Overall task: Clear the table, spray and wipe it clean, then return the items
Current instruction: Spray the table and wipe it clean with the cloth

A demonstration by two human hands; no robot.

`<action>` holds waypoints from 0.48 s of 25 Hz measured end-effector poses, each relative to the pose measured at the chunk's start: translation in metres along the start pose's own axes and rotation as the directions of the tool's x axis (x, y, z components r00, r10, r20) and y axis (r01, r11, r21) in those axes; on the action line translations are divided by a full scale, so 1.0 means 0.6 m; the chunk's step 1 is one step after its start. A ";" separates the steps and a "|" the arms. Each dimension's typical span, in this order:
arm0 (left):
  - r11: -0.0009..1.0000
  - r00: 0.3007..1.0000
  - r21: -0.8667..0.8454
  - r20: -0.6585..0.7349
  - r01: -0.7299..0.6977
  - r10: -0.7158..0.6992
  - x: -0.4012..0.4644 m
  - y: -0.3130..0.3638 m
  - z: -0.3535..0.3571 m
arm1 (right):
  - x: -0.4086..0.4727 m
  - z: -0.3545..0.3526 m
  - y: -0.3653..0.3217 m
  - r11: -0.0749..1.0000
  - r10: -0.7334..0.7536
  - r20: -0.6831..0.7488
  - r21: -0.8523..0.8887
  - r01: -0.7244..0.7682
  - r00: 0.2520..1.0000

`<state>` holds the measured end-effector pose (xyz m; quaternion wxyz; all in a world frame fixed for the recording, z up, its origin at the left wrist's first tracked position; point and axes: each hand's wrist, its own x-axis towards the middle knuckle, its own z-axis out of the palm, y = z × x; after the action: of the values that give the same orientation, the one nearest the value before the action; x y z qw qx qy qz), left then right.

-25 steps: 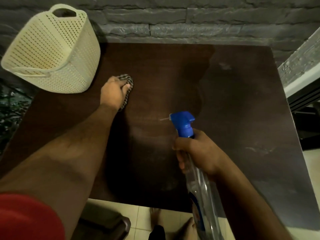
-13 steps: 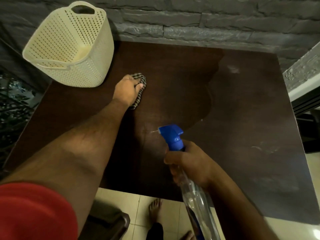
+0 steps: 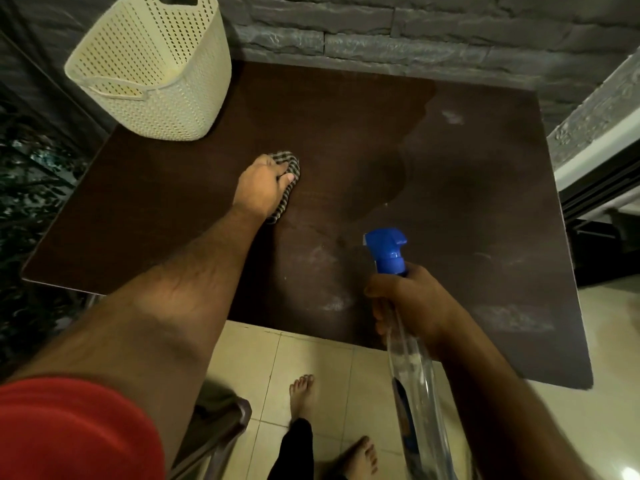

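Observation:
My left hand [image 3: 262, 184] presses a checked cloth [image 3: 288, 183] onto the dark brown table [image 3: 467, 188] near its middle, fingers curled over the cloth. My right hand [image 3: 412, 303] grips the neck of a clear spray bottle [image 3: 415, 386] with a blue trigger head [image 3: 386, 249], held above the table's near edge with the nozzle pointing left. White spray marks lie on the table around the bottle. A darker wet patch spreads over the left and middle of the top; the right part looks duller.
A cream perforated basket [image 3: 156, 67] stands on the table's far left corner. A grey stone wall [image 3: 381, 26] runs behind the table. A chair [image 3: 221, 424] is below the near edge by my bare feet [image 3: 301, 396] on the tiled floor.
The view has pulled back and shifted left. My right hand with the bottle has drawn back toward the near edge. My left hand keeps the cloth near the same spot.

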<state>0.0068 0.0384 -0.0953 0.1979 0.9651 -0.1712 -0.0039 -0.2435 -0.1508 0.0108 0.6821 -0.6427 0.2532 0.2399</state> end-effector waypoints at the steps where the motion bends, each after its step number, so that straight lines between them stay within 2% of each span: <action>1: 1.000 1.000 -0.003 0.009 -0.007 0.007 -0.013 0.001 0.000 | -0.007 0.003 0.006 1.000 0.009 0.009 0.001 -0.009 1.000; 6: 0.999 1.000 -0.022 0.001 0.024 -0.024 -0.065 -0.015 -0.008 | -0.036 0.044 0.035 0.999 -0.012 0.161 -0.037 0.019 0.987; 9: 0.996 0.996 -0.010 -0.021 0.088 -0.088 -0.072 -0.011 -0.008 | -0.042 0.049 0.044 0.999 -0.029 0.194 -0.006 0.031 0.981; 12: 0.997 0.997 -0.007 -0.008 0.081 -0.081 -0.080 -0.007 -0.011 | -0.050 0.047 0.047 1.000 -0.026 0.233 -0.011 0.029 0.972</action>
<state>-0.0367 0.0605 -0.0937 0.2013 0.9707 -0.1310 -0.0087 -0.2835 -0.1210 0.0100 0.7056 -0.6185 0.1608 0.3061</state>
